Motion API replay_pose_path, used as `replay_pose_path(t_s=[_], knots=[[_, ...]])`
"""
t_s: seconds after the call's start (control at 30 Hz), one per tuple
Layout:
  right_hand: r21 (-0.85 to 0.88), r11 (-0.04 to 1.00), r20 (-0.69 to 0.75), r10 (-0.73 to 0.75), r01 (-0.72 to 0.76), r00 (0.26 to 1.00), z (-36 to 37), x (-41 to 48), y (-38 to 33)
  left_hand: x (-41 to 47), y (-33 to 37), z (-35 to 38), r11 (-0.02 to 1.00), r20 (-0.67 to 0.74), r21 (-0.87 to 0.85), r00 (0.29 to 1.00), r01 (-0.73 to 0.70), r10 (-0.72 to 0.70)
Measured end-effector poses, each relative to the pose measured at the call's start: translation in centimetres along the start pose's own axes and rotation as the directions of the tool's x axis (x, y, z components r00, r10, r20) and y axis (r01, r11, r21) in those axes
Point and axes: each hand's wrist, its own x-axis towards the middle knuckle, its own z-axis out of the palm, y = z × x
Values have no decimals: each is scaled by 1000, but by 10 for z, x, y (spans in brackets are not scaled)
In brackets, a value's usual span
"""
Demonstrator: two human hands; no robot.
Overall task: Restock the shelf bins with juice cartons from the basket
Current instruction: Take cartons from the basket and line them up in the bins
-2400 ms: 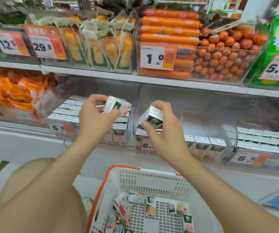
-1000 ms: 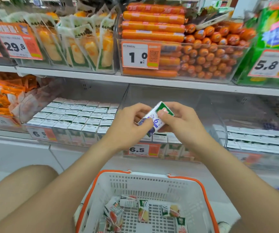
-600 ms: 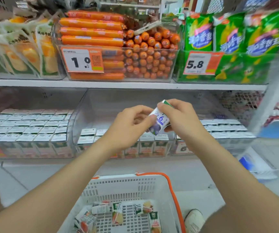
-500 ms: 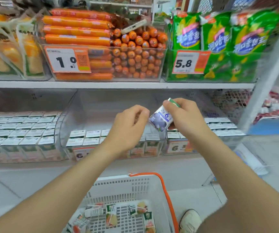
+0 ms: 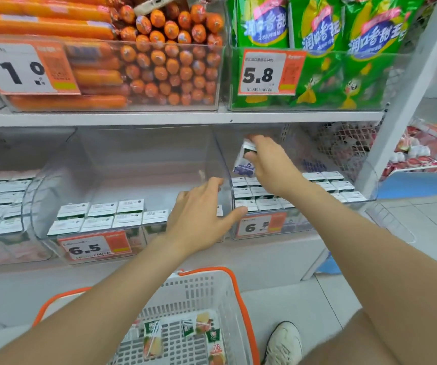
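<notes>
Purple-printed juice carton (image 5: 243, 162), tilted in the curled fingers of the right hand (image 5: 270, 164), hangs above the rightmost bin (image 5: 307, 221); left hand (image 5: 199, 219) spread, empty.

A shop is shown: stocked shelf bins (image 5: 143, 159) are fronted by printed price tags (image 5: 266, 72). Packed sausages (image 5: 170, 64) and green snack bags (image 5: 314, 27) are displayed above the left hand (image 5: 199, 219) and right hand (image 5: 270, 167), rows of juice cartons (image 5: 101, 214) are ranged beside them, and a shopping basket (image 5: 199, 288) is set below.
</notes>
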Motion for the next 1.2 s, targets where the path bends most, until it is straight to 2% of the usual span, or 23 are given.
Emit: replay_pose_path(t_s=[0.1,0.17,0.27,0.43,0.57,0.63,0.7,0.77,0.8,0.87,0.93,1.03,1.1,1.13,1.2], knots=[[-17,997,37,-76,76,996,10,21,8,2,-4,6,1000,-19,16,1000,-16,16],[-58,993,134,-96,104,986,16,30,10,3,-7,8,1000,-24,10,999,-25,26],[-95,994,261,-19,45,965,27,38,12,4,-11,9,999,-17,-5,999,-32,32],[-95,995,333,70,-40,940,34,42,8,6,-16,6,997,21,-76,999,-33,35],[-85,992,337,115,-91,935,28,26,4,2,-18,-5,986,44,-154,997,-62,69],[-83,990,264,129,-111,956,21,11,-4,-3,-19,-10,984,-6,-150,995,-95,95],[-42,998,103,57,-53,993,11,-8,-17,-13,-22,-14,980,-126,-134,984,-147,130],[38,999,-61,-29,31,998,-3,-32,-39,-28,-26,-20,971,-271,-120,948,-207,168],[95,993,-88,-69,77,994,-11,-47,-53,-37,-28,-23,967,-332,-104,924,-234,188],[157,971,3,-182,179,983,-22,-78,-85,-59,-34,-29,959,-408,-56,883,-277,231],[147,956,251,-282,252,926,-16,-106,-110,-84,-42,-30,953,-417,-9,868,-302,271],[48,940,583,-301,338,754,25,-135,-127,-120,-65,-19,965,-288,34,922,-259,257],[-7,936,731,-235,352,640,60,-151,-129,-137,-87,-7,979,-37,40,979,-198,199],[-40,932,790,-191,360,582,76,-158,-129,-144,-98,-2,984,130,71,980,-164,154],[-86,916,871,-121,392,476,108,-171,-129,-154,-121,13,979,404,158,913,-127,53]])
